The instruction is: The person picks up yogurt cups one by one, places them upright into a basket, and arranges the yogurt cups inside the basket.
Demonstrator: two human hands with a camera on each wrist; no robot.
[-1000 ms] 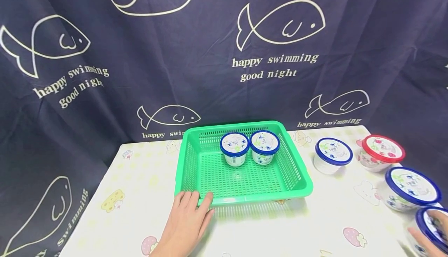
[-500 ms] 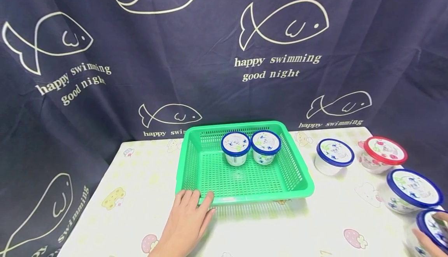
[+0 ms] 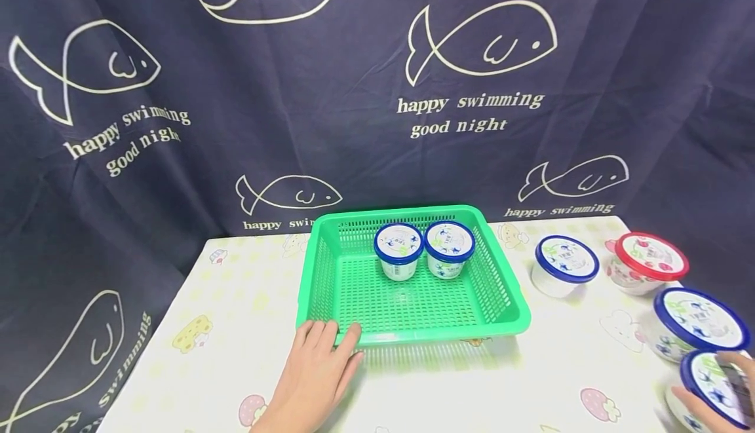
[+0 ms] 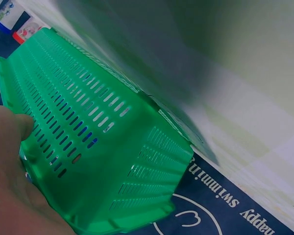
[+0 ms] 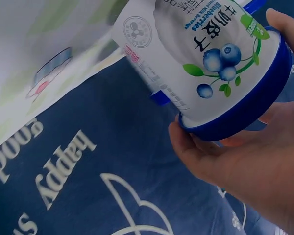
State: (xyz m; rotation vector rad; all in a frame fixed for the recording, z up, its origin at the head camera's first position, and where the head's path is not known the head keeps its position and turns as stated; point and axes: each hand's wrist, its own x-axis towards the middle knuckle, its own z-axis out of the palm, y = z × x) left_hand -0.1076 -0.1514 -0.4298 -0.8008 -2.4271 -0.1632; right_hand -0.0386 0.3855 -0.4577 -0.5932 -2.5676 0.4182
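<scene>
My left hand (image 3: 315, 377) holds the front left rim of a green plastic basket (image 3: 407, 305), fingers over the edge and thumb against the outer wall. Inside the basket, toward the back, stand two white tubs with blue lids, a left tub (image 3: 398, 253) and a right tub (image 3: 449, 251). At the lower right of the head view, my right hand (image 5: 245, 164) grips another blue-lidded tub (image 5: 206, 73) by its lid rim. Blueberries are printed on that tub's side. Part of the right hand is cut off by the head view's edge.
Right of the basket stand a blue-lidded tub (image 3: 565, 266), a red-lidded tub (image 3: 649, 263) and another blue-lidded tub (image 3: 698, 321). They sit along the right side of the patterned tablecloth (image 3: 472, 394). A dark blue fish-print curtain (image 3: 354, 125) hangs behind.
The tub in my right hand has shifted slightly left in the head view. My left hand stays on the basket rim, and the other tubs keep their places.
</scene>
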